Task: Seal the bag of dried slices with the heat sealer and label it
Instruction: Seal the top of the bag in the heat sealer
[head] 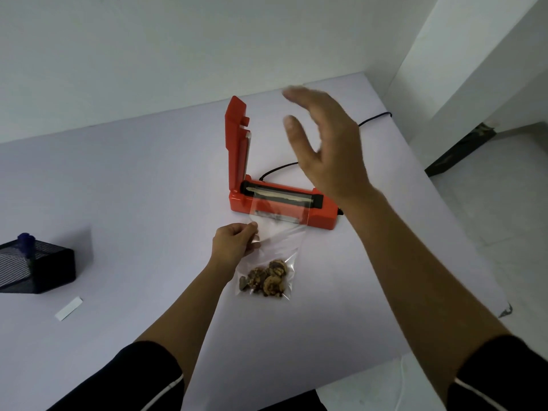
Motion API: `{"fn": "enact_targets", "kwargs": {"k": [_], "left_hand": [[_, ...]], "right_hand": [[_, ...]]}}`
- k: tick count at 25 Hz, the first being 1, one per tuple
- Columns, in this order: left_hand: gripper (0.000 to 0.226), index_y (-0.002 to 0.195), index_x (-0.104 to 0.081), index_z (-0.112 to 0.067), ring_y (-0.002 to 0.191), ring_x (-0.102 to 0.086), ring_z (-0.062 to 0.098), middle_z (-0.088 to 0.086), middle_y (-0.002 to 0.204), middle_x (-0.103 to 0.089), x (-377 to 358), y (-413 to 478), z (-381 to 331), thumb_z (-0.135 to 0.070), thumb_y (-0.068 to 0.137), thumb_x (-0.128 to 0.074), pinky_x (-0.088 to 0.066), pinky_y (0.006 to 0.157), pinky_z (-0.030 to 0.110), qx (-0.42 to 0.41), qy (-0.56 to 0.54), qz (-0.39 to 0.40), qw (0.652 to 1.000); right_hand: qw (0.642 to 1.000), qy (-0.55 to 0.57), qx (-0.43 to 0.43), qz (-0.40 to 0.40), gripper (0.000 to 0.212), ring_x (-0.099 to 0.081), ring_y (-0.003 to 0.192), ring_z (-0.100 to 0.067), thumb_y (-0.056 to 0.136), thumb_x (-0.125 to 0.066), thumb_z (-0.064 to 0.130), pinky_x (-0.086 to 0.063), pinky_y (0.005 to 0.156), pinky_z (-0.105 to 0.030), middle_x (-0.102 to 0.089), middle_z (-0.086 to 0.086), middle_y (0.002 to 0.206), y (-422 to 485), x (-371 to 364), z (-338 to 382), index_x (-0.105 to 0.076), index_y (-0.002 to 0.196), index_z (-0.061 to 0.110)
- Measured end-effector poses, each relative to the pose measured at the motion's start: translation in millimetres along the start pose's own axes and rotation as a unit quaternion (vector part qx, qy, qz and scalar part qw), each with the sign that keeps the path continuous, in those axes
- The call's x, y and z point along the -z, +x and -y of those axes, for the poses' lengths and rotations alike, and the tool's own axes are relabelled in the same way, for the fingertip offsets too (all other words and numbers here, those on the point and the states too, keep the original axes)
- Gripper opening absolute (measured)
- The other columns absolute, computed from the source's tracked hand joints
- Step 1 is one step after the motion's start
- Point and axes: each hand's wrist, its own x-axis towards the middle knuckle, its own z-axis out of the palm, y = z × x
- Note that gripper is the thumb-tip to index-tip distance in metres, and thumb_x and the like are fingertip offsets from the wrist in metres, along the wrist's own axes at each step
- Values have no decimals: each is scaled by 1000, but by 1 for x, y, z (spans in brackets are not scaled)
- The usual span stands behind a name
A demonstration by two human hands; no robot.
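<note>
Pinches the clear plastic bag [278,235] by its left edge with the left hand [232,243], thumb and curled fingers closed on the film about halfway up its length. Holds the right hand [326,143] up in the air above the right end of the heat sealer [320,216], open, fingers loosely spread and slightly bent, thumb apart, gripping nothing (fingertips smeared by motion blur).

Flat on the white table [133,188], the bag, bottom end toward the person. Brown dried slices [267,281] bunched in that bottom end. Mouth end draped up over the front of the orange-red sealer base, top edge reaching the black sealing bar [281,193] with its pale strip. Sealer's lid [237,137] hinged at the left end and standing upright, wide open. Black power cord [278,169] looping away behind the sealer toward the table's far right edge.

Off to the left, well apart from the bag: a black mesh desk organizer [44,268] with a blue-capped item [26,239] standing in it, and just in front of it a white label strip [68,308] lying flat on the table. Lettering on sealer or label, if any, too small to read. Black sleeves [142,378] with a thin white line on both arms, forearms bare.
</note>
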Motion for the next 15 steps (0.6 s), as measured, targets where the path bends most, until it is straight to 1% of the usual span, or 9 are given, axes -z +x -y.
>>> {"fn": "enact_targets", "kwargs": {"k": [2, 3, 5, 7, 9, 11, 13, 14, 15], "left_hand": [[23, 71, -69, -6, 54, -60, 12, 4, 63, -63, 0, 1, 0, -22, 87, -65, -54, 61, 24, 0, 3, -2, 1000], [23, 72, -69, -6, 54, -61, 12, 5, 63, -63, -1, 1, 0, -22, 87, -65, -54, 62, 25, 1, 6, -4, 1000], [23, 74, -69, -4, 51, -62, 8, 5, 65, -64, -2, 1, 1, -22, 87, -65, -55, 65, 26, 2, 10, -5, 1000], [23, 75, -70, -3, 49, -62, 6, 5, 66, -65, -3, 2, 1, -22, 87, -64, -56, 67, 27, 1, 11, -5, 1000], [23, 75, -70, -4, 52, -62, 9, 5, 67, -66, -4, 3, 1, -23, 87, -65, -57, 67, 27, 5, 9, -6, 1000], [22, 75, -70, -5, 55, -63, 11, 5, 68, -66, -5, 4, 2, -23, 87, -65, -57, 69, 28, 10, 4, -7, 1000], [22, 75, -70, -6, 59, -64, 15, 6, 69, -67, -5, 5, 3, -24, 87, -65, -58, 72, 30, 14, 0, -8, 1000], [21, 74, -70, -7, 62, -65, 17, 7, 69, -67, -5, 5, 4, -24, 86, -66, -58, 72, 31, 15, 0, -8, 1000], [21, 74, -70, -7, 63, -65, 19, 7, 70, -67, -5, 5, 4, -24, 86, -66, -58, 73, 31, 16, 0, -7, 1000]], "right_hand": [[988, -52, 81, 123, 44, -35, 136, -26, 97, -46, 20, -28, 112, -38, -44, -15, 143, 23, -7, 10, -42, 136, 2], [973, -88, 117, 180, 46, -28, 140, -27, 98, -42, 24, -21, 114, -40, -37, -13, 148, 30, -10, 11, -37, 140, 5], [943, -150, 169, 244, 47, -26, 141, -27, 99, -37, 30, -19, 113, -41, -38, -9, 148, 34, -16, 7, -38, 140, 9], [931, -175, 192, 257, 46, -32, 138, -27, 97, -38, 33, -22, 112, -42, -45, -8, 144, 32, -18, 3, -45, 136, 9], [937, -175, 195, 233, 43, -42, 133, -26, 95, -44, 34, -25, 110, -40, -56, -8, 134, 33, -15, 1, -54, 128, 8], [948, -163, 179, 209, 32, -57, 115, -26, 93, -51, 33, -32, 106, -38, -66, -8, 113, 32, -9, -2, -64, 109, 9], [952, -152, 156, 214, 21, -61, 93, -24, 91, -53, 25, -46, 94, -39, -65, -9, 100, 27, -2, -9, -64, 96, 7], [952, -155, 145, 222, 19, -60, 93, -25, 92, -52, 20, -48, 90, -40, -65, -10, 101, 22, 1, -13, -64, 97, 7], [951, -162, 129, 231, 20, -60, 102, -26, 92, -49, 17, -46, 95, -40, -65, -11, 108, 16, 2, -19, -64, 101, 6]]}}
